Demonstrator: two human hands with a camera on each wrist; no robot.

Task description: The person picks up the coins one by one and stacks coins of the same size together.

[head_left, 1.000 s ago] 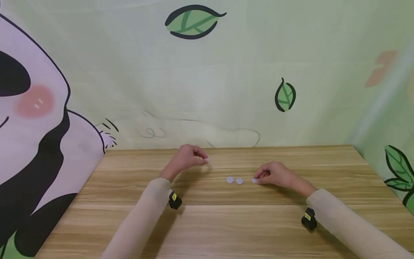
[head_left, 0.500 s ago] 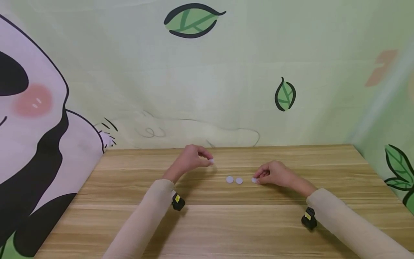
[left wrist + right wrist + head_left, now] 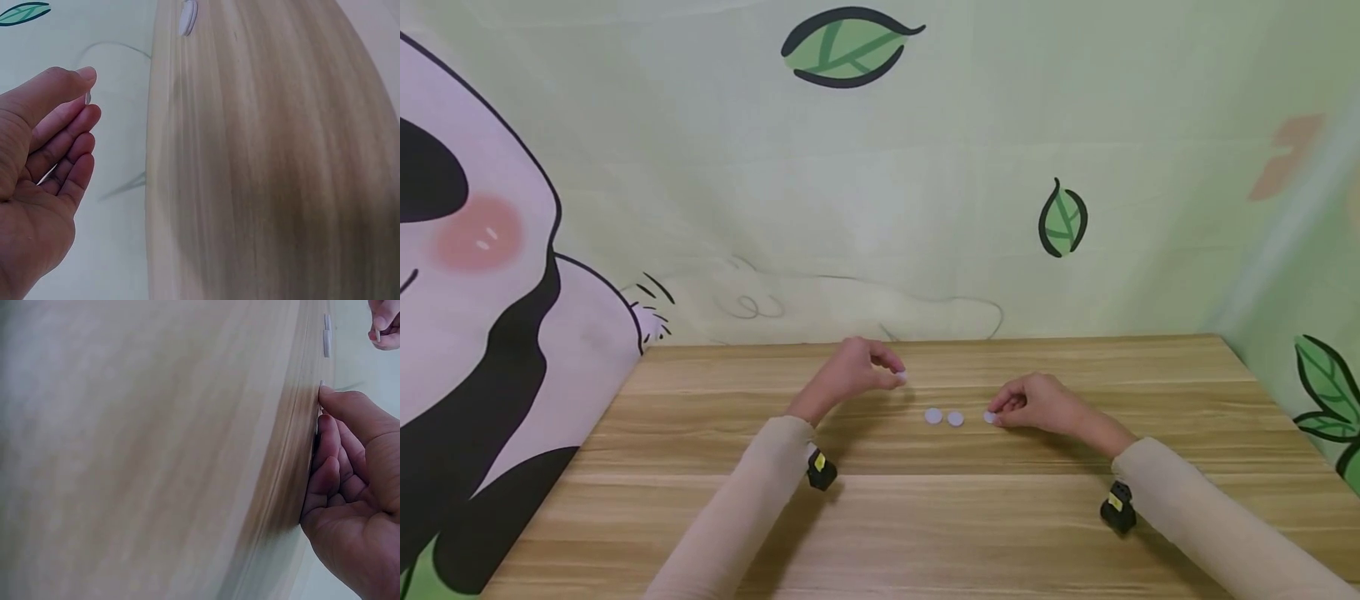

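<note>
a: so what has changed on the pale wooden table [image 3: 925, 517]?
b: only the left hand [image 3: 850, 377]. it has drifted rightward above the wood, toward the two small white round discs [image 3: 944, 417] lying side by side. my guess is the disc it carries joins that row.
a: and its fingers?
b: curled, thumb and forefinger pinching a small white disc [image 3: 901, 377] held clear of the table.
a: the right hand [image 3: 1037, 404]?
b: unmoved, resting on the table just right of the pair, fingers bent, tips pinching a third white disc [image 3: 990, 417] against the surface.
</note>
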